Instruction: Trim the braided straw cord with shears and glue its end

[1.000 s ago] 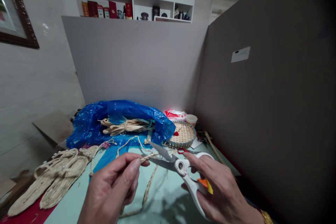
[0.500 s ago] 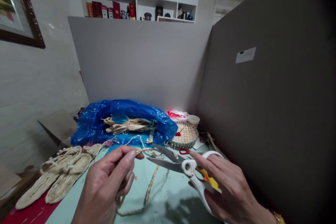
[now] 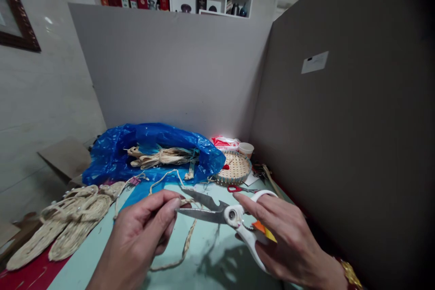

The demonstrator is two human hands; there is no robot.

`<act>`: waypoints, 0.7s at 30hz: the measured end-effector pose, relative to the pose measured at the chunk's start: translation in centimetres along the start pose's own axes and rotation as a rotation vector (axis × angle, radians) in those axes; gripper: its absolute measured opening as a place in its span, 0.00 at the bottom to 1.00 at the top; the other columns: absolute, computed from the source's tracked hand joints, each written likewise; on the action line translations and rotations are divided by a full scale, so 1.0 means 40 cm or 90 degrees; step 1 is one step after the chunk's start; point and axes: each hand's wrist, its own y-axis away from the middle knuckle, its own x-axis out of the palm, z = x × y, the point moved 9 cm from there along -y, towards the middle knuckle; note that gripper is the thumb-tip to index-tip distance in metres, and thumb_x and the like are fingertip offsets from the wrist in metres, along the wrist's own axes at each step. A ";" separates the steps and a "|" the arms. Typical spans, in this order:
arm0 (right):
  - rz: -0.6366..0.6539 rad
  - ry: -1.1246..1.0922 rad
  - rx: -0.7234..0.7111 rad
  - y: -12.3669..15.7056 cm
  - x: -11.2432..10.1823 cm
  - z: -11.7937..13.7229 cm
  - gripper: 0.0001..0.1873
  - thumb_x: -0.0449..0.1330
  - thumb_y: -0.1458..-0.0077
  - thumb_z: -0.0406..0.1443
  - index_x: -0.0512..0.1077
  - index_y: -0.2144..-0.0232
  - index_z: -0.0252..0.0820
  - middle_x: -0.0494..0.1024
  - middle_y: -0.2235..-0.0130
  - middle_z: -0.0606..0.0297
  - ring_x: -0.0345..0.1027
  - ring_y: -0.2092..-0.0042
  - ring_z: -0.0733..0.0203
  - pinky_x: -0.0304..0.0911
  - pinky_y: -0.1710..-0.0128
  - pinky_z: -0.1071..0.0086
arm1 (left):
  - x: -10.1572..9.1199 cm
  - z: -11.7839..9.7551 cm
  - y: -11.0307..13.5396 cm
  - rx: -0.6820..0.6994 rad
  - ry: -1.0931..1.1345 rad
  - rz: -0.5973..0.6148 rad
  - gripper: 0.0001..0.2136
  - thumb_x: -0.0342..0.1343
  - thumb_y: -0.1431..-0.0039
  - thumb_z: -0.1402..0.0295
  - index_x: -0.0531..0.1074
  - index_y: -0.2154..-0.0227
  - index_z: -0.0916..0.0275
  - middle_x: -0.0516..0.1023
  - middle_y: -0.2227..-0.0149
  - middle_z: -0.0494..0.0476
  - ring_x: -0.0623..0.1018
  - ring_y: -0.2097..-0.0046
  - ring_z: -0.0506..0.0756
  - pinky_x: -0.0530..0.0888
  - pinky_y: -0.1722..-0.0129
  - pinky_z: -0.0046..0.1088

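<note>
Between thumb and fingertips, my left hand (image 3: 142, 231) pinches the end of a braided straw cord (image 3: 188, 240), which loops down over the pale green table top. My right hand (image 3: 288, 231) grips the white handles of a pair of scissors (image 3: 234, 216). Their blades are apart and point left, with the tips right at my left fingertips and the cord end lying between them. Another length of pale cord (image 3: 163, 176) trails across the table behind my left hand.
A blue plastic bag (image 3: 112, 156) holding bundled straw (image 3: 166, 157) lies at the back. Right of it are a woven basket (image 3: 238, 170), a cup (image 3: 246, 148) and red-handled scissors (image 3: 234, 188). Woven straw sandals (image 3: 79, 222) lie at left. Grey partitions (image 3: 170, 68) stand behind and right.
The scissors have moved left toward my left hand, so the open blades now straddle the cord by my fingertips. The whole view has shifted slightly.
</note>
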 end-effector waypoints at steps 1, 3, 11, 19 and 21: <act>0.002 -0.002 -0.001 -0.001 0.000 0.003 0.40 0.54 0.57 0.26 0.58 0.38 0.38 0.71 0.68 0.61 0.64 0.69 0.55 0.60 0.70 0.64 | 0.008 0.005 0.001 -0.009 -0.004 0.020 0.16 0.66 0.53 0.52 0.78 0.74 0.63 0.58 0.84 0.44 0.54 0.80 0.45 0.51 0.82 0.21; 0.004 -0.008 -0.003 -0.002 0.000 0.009 0.40 0.53 0.57 0.26 0.58 0.38 0.38 0.71 0.69 0.62 0.64 0.69 0.56 0.60 0.71 0.65 | 0.025 0.019 0.005 -0.036 0.004 0.060 0.17 0.66 0.54 0.53 0.77 0.76 0.64 0.59 0.84 0.44 0.53 0.80 0.45 0.49 0.82 0.21; 0.000 0.002 -0.030 -0.005 -0.012 0.018 0.36 0.54 0.53 0.26 0.59 0.39 0.35 0.70 0.71 0.63 0.63 0.71 0.57 0.59 0.72 0.65 | 0.029 0.040 0.016 -0.123 0.097 0.047 0.14 0.70 0.59 0.58 0.76 0.77 0.62 0.62 0.83 0.46 0.51 0.79 0.45 0.49 0.81 0.20; -0.003 0.013 -0.033 -0.007 -0.020 0.018 0.37 0.54 0.53 0.26 0.58 0.38 0.35 0.69 0.71 0.63 0.63 0.70 0.57 0.61 0.72 0.65 | 0.020 0.025 0.025 -0.150 0.173 -0.009 0.18 0.75 0.70 0.60 0.81 0.72 0.59 0.65 0.84 0.47 0.54 0.79 0.45 0.51 0.81 0.18; -0.008 0.010 -0.036 -0.007 -0.021 0.018 0.38 0.53 0.55 0.24 0.58 0.38 0.34 0.70 0.71 0.63 0.63 0.70 0.57 0.62 0.72 0.65 | 0.032 0.023 0.023 -0.146 0.186 0.029 0.17 0.75 0.69 0.59 0.80 0.74 0.61 0.64 0.84 0.46 0.53 0.80 0.44 0.49 0.81 0.18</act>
